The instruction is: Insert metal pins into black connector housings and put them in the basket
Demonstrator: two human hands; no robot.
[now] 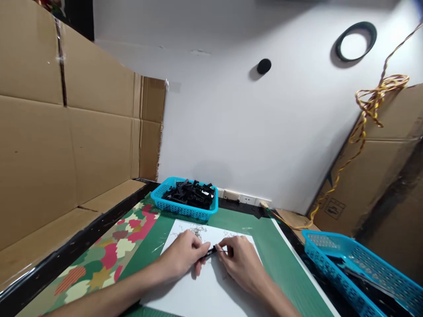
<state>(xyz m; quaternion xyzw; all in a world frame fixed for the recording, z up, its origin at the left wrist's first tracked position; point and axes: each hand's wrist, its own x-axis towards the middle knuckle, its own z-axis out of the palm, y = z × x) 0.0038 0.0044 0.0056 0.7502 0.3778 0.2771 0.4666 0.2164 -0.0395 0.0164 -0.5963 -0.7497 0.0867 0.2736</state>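
Note:
My left hand grips a small narrow black plastic piece between thumb and fingers, over a white sheet. At the right end of that piece, my right hand is closed in a pinch. A thin light sliver shows at its fingertips, too small to name. Tiny dark bits lie scattered in loose piles on the far part of the sheet. Behind the hands stands a blue perforated basket, heaped with black plastic pieces.
A second blue basket with long black pieces stands at the right. Green matting and patterned paper cover the table. Cardboard walls the left side. Power sockets and a yellow twisted cable lie along the back and right.

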